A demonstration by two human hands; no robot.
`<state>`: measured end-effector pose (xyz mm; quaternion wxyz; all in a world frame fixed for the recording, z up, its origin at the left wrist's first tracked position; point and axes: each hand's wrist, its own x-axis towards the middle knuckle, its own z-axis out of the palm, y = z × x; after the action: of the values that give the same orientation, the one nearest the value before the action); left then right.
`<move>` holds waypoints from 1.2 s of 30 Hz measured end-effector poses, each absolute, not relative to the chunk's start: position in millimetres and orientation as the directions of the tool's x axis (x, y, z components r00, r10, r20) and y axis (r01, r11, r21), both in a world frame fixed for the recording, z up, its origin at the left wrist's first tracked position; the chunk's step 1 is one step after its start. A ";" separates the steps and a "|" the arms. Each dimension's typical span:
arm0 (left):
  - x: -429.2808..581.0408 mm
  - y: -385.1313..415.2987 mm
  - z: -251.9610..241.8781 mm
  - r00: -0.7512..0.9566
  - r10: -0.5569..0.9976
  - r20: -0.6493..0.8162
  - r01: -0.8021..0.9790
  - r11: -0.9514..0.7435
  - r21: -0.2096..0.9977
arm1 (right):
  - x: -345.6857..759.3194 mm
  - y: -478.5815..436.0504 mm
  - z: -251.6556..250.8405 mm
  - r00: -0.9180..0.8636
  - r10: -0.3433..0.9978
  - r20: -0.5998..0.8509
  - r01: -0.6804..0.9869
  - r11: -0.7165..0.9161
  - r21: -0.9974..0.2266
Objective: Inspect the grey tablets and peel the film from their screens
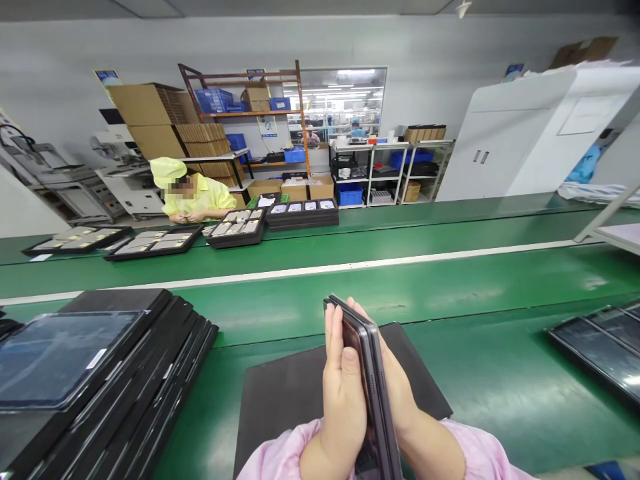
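Two dark tablets [376,380] stand on edge, pressed face to face between my palms. My left hand [344,397] lies flat against the left tablet's glossy face, fingers together and pointing away from me. On the other side, my right hand [400,387] supports the right tablet; its fingers are partly hidden behind it. Small speaker holes show along the tablets' edges. Below my hands a black mat [285,393] rests on the green bench [480,373].
On the left is a tall stack of black trays [170,360], with a film-covered tablet [75,353] on top. More dark tablets [600,347] lie at the right. Across the bench, a person [197,193] in yellow works beside trays of grey items [155,241]. A white strip [300,270] crosses the bench.
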<state>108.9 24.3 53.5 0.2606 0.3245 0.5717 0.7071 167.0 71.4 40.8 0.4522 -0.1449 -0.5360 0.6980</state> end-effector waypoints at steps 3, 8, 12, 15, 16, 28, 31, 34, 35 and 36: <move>109.2 26.2 56.3 -0.660 0.737 0.146 -0.028 -0.219 0.975 | 166.9 70.0 47.4 -0.515 0.820 0.250 -0.464 -0.021 -0.886; 109.3 38.9 68.2 -0.692 0.717 -0.079 -0.265 -0.150 0.953 | 159.7 72.2 62.4 -0.410 0.911 -0.038 -0.408 -0.221 -0.886; 109.4 48.8 70.6 -0.669 0.651 -0.358 -0.518 -0.063 0.853 | 150.6 78.0 57.2 -0.474 0.832 -0.288 -0.402 -0.495 -0.770; 109.4 51.2 64.7 -0.644 0.608 -0.464 -0.609 -0.041 0.792 | 147.4 79.6 49.0 -0.474 0.794 -0.380 -0.380 -0.574 -0.725; 109.3 51.5 62.3 -0.640 0.599 -0.481 -0.623 -0.039 0.782 | 147.1 79.8 47.1 -0.461 0.797 -0.391 -0.374 -0.574 -0.728; 104.1 63.6 28.2 -0.621 0.592 -0.514 -0.636 0.003 0.772 | 142.5 91.5 26.0 -0.397 0.747 -0.534 -0.266 -0.650 -0.712; 102.2 68.4 15.5 -0.615 0.552 -0.562 -0.646 0.055 0.761 | 140.8 95.0 11.8 -0.377 0.712 -0.593 -0.223 -0.691 -0.688; 101.6 72.1 7.0 -0.616 0.514 -0.597 -0.649 0.100 0.755 | 138.3 98.9 -4.4 -0.387 0.671 -0.632 -0.169 -0.726 -0.667; 101.5 72.9 5.0 -0.616 0.506 -0.604 -0.649 0.109 0.753 | 137.2 100.3 -9.4 -0.388 0.663 -0.640 -0.155 -0.732 -0.664; 101.3 73.5 2.9 -0.616 0.498 -0.610 -0.649 0.117 0.752 | 136.1 101.6 -14.0 -0.386 0.658 -0.647 -0.145 -0.736 -0.662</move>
<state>101.3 73.5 2.9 0.4336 -0.0619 0.6086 0.6616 136.1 101.6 -14.0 0.2537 -0.4926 -0.2604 0.7907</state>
